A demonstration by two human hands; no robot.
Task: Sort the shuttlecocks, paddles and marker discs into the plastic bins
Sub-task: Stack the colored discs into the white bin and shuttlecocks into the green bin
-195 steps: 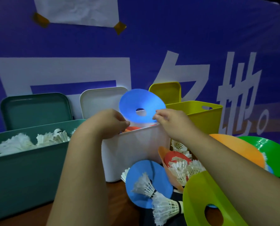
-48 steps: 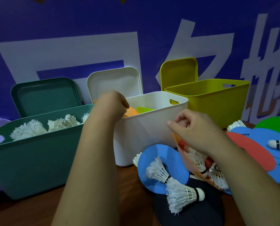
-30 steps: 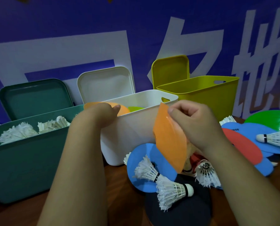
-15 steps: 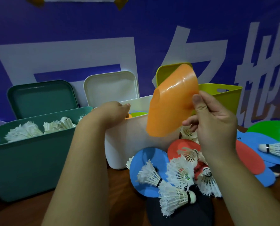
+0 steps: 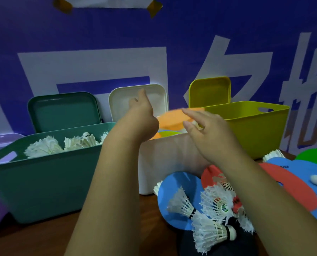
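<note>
Orange plastic marker disc (image 5: 174, 117) hangs blurred and nearly flat just above the open mouth of the white plastic bin (image 5: 172, 159), the middle one of three. The right hand (image 5: 209, 133) reaches over the bin's front rim with its fingers (image 5: 188, 112) straight and loosely spread; their tips lie at the disc's upper edge, and no finger curls around it. The left hand (image 5: 143, 117) is raised beside the disc's left edge, forefinger and thumb sticking out straight; its other fingers are hidden behind the hand, and whether it touches the disc cannot be told. Inside the white bin a yellow-green disc (image 5: 168, 134) shows below the orange one. To the left, the dark green plastic bin (image 5: 43, 182) holds white feather shuttlecocks (image 5: 43, 148). To the right stands the yellow-green plastic bin (image 5: 255, 133). Each bin's matching lid leans against the blue banner (image 5: 98, 34) behind it. On the wooden table (image 5: 43, 237) in front of the white bin, loose shuttlecocks (image 5: 213, 233) lie heaped on a blue round piece (image 5: 169, 187), with a red paddle (image 5: 292, 183) beside them under the right forearm.
</note>
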